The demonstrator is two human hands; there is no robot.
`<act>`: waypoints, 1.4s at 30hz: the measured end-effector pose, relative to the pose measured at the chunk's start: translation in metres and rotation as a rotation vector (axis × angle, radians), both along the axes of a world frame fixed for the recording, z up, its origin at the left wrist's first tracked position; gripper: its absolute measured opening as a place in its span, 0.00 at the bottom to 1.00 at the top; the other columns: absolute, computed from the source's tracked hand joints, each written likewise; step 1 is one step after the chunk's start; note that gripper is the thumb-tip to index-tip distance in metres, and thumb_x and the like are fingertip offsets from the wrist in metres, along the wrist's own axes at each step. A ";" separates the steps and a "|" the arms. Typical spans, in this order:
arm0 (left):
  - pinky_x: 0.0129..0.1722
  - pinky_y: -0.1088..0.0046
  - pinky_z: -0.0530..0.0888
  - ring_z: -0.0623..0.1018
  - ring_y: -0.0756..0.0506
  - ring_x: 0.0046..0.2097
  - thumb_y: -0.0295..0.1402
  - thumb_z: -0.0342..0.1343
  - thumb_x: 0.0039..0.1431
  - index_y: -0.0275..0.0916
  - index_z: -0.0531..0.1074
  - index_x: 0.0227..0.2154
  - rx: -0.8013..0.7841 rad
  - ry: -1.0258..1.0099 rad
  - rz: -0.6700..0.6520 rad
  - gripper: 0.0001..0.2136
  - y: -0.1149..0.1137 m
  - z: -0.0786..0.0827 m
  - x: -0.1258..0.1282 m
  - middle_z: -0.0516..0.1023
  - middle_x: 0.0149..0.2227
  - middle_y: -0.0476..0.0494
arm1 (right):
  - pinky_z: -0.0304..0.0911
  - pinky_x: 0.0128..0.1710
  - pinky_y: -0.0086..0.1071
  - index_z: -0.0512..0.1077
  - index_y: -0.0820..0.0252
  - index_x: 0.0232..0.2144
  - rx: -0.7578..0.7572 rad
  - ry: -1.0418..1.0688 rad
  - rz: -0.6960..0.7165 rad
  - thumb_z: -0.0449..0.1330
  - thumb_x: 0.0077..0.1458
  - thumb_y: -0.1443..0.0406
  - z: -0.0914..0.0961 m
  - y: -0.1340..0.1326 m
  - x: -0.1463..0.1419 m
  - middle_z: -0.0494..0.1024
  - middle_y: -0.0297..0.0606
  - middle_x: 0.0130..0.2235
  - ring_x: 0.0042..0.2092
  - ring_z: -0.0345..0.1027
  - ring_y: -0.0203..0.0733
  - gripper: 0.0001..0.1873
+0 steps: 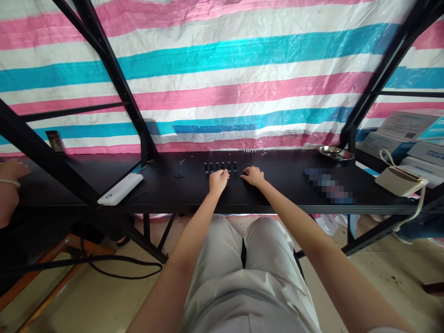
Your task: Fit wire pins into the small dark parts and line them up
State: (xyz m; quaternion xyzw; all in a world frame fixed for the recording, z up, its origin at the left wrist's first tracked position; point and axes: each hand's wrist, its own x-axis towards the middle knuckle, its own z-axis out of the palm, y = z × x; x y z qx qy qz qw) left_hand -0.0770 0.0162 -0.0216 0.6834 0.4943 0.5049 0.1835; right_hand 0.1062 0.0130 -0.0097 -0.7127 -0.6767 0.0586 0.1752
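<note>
Several small black cylinders (217, 166) stand in a row on the black table (166, 192). My left hand (218, 181) is closed just in front of that row, thumb and fingers pinched together; whatever they hold is too small to make out. To its right, my right hand (254, 176) rests low over the tabletop beside the end of the row, its thumb and fingers apart with nothing visible between them. Behind the hands, several tiny white pieces (249, 151) line up near the table's back edge, with a few loose white bits (264, 153) alongside.
A shiny metal dish (336, 153) sits at the back right, with a blurred patch (329, 186) before it. Farther right are a cream bag (400, 179) and boxes (409, 125). A white oblong device (120, 189) lies left, by black frame posts. Another person's hand (14, 170) shows at far left.
</note>
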 end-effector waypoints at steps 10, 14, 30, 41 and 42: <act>0.32 0.74 0.72 0.76 0.49 0.27 0.38 0.46 0.58 0.38 0.73 0.21 -0.009 0.029 -0.027 0.16 -0.002 0.000 -0.001 0.77 0.22 0.47 | 0.53 0.49 0.44 0.71 0.55 0.42 0.007 0.124 -0.035 0.56 0.53 0.57 -0.002 0.036 -0.044 0.71 0.41 0.48 0.51 0.59 0.46 0.16; 0.32 0.74 0.73 0.77 0.49 0.28 0.38 0.46 0.58 0.38 0.73 0.21 -0.017 0.038 -0.029 0.16 -0.001 -0.002 -0.003 0.77 0.22 0.47 | 0.54 0.48 0.42 0.71 0.56 0.39 0.005 0.121 -0.028 0.55 0.53 0.59 -0.002 0.036 -0.046 0.72 0.40 0.45 0.50 0.61 0.45 0.12; 0.31 0.77 0.72 0.73 0.53 0.26 0.35 0.51 0.56 0.38 0.71 0.37 0.010 0.036 -0.118 0.09 -0.003 0.000 0.001 0.77 0.32 0.47 | 0.49 0.44 0.37 0.67 0.63 0.40 0.349 -0.202 0.251 0.43 0.58 0.68 -0.003 -0.011 -0.039 0.73 0.48 0.41 0.44 0.63 0.47 0.14; 0.28 0.79 0.70 0.73 0.56 0.24 0.27 0.47 0.56 0.39 0.67 0.38 0.023 -0.029 -0.124 0.08 -0.004 0.003 0.002 0.73 0.38 0.47 | 0.61 0.37 0.30 0.65 0.61 0.45 0.350 0.583 0.303 0.40 0.59 0.58 -0.010 -0.011 -0.031 0.73 0.39 0.36 0.35 0.67 0.38 0.20; 0.28 0.79 0.70 0.73 0.56 0.23 0.27 0.47 0.56 0.39 0.67 0.38 0.026 -0.040 -0.138 0.08 -0.004 0.003 0.002 0.73 0.37 0.48 | 0.62 0.36 0.30 0.66 0.61 0.43 0.377 0.645 0.312 0.41 0.59 0.56 -0.012 -0.009 -0.031 0.73 0.38 0.34 0.34 0.66 0.37 0.20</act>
